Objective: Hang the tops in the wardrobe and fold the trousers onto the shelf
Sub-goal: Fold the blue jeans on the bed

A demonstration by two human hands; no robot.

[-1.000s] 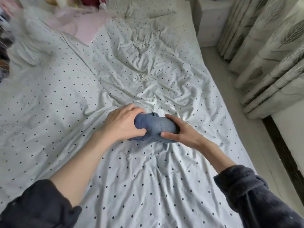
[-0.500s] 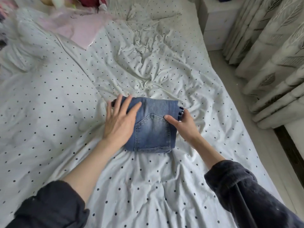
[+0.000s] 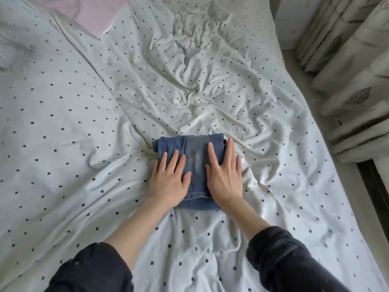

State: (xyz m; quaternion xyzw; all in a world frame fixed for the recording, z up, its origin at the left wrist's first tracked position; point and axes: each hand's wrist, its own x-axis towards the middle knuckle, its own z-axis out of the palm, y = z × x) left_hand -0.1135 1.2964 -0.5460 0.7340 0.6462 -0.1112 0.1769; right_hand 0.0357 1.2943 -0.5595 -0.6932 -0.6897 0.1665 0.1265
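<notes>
from the head view, a pair of blue denim trousers [image 3: 192,163] lies folded into a compact, roughly square packet near the middle of the bed [image 3: 210,91], a stitched back pocket facing up and a seamed hem along its near edge; the denim is faded paler down the centre and darker toward its far left corner. the left hand [image 3: 169,179] lies flat on the packet's left part, fingers straight and slightly spread, pressing down. the right hand [image 3: 225,175] lies flat on the right part, fingers straight and close together, its outer fingers reaching past the right edge onto the sheet. both forearms are bare, coming out of dark fuzzy sleeves [image 3: 282,256] at the near edge. the sheet is white cotton with small dark dots, heavily creased beyond the trousers. a pale pink cloth [image 3: 88,11] shows at the far left. leaf-patterned cream curtains [image 3: 353,66] hang in thick folds on the right.
</notes>
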